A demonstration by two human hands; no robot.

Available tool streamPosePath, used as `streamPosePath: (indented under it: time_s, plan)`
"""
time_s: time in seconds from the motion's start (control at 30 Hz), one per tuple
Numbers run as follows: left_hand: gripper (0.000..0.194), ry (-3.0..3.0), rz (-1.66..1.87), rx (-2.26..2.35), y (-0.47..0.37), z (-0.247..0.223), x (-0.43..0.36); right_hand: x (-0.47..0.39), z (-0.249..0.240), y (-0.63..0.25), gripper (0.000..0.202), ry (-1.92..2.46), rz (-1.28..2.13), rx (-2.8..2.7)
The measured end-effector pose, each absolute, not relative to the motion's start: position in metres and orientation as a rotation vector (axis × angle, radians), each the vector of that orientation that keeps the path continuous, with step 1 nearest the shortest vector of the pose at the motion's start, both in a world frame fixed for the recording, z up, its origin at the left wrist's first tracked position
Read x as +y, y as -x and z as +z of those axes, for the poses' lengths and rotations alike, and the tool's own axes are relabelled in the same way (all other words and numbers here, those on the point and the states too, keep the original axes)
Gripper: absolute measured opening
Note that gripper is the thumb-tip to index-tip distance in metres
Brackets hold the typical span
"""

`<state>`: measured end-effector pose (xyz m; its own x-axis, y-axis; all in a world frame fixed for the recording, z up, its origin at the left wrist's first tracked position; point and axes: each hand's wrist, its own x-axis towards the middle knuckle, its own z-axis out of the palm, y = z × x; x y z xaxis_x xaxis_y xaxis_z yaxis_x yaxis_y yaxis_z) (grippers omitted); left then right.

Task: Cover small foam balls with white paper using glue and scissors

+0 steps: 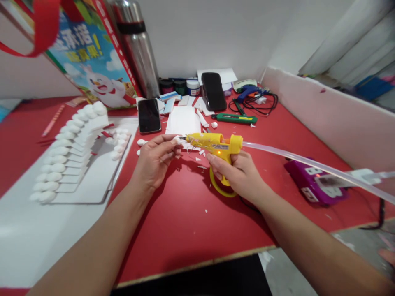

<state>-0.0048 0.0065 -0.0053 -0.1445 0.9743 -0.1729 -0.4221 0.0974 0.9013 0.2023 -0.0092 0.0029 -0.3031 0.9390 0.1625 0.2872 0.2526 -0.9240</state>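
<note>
My right hand (237, 170) grips a yellow hot glue gun (206, 140) by its handle. A small orange light glows on the gun, and a long clear glue stick (277, 151) runs out of its back to the right. The fingers of my left hand (156, 158) pinch a small white piece (178, 140) at the gun's nozzle; the fingers partly hide it, and whether it touches the nozzle I cannot tell. Left of my hands stands a white stepped model (74, 172), edged with rounded white lumps (52, 176).
Behind my hands lie a phone (149, 116), a dark phone-like device (213, 91), a green utility knife (236, 119) and white scraps. A purple power strip (317, 185) sits at the right. A steel flask (135, 49) and a printed bag (92, 61) stand at the back left.
</note>
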Motion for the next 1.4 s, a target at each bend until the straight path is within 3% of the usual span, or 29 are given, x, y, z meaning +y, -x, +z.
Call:
streamPosePath:
  time_s: [0.5, 0.83, 1.07, 1.27, 1.4]
  plan:
    - [0.018, -0.635, 1.426, 0.946, 0.007, -0.004, 0.008, -0.01, 0.003, -0.203, 0.043, 1.183, 1.05, -1.66]
    - [0.022, -0.578, 1.39, 0.875, 0.006, -0.007, 0.008, 0.027, 0.01, -0.281, 0.031, 1.592, 0.683, -1.53]
    - [0.02, -0.52, 1.384, 0.834, 0.007, -0.01, 0.008, 0.037, 0.002, -0.296, 0.044, 2.02, 0.345, -1.734]
    - [0.02, -0.501, 1.362, 0.816, 0.007, -0.008, 0.007, 0.028, 0.002, -0.296, 0.039, 2.065, 0.173, -1.829]
    - [0.018, -0.477, 1.356, 0.795, 0.006, -0.007, 0.007, 0.005, -0.002, -0.31, 0.048, 1.928, 0.064, -2.031]
